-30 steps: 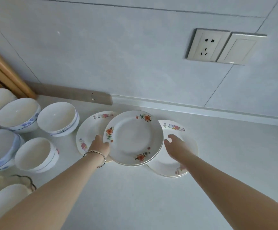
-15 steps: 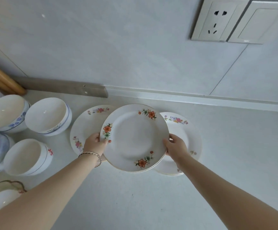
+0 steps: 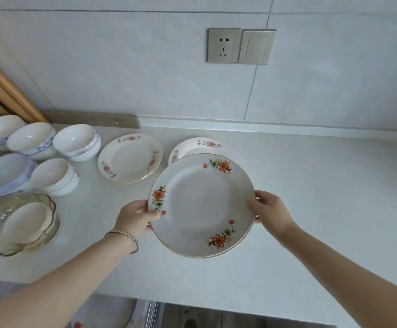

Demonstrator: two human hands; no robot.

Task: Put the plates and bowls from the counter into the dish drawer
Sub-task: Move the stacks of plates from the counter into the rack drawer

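The held plates [image 3: 202, 205] sit before two plate stacks [image 3: 130, 158] (bowls [image 3: 76, 142] cluster further left) on the counter [image 3: 311, 209].

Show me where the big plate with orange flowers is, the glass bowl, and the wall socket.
Big plate [image 3: 202, 204]: head view, on its bare middle.
Glass bowl [image 3: 51, 229]: head view, on its clear side wall.
Wall socket [image 3: 224, 45]: head view, on the middle of its faceplate.

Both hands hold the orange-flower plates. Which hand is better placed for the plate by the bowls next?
Left. The left hand holds the plates by the left rim, nearest the counter plate; the right hand is on the far side.
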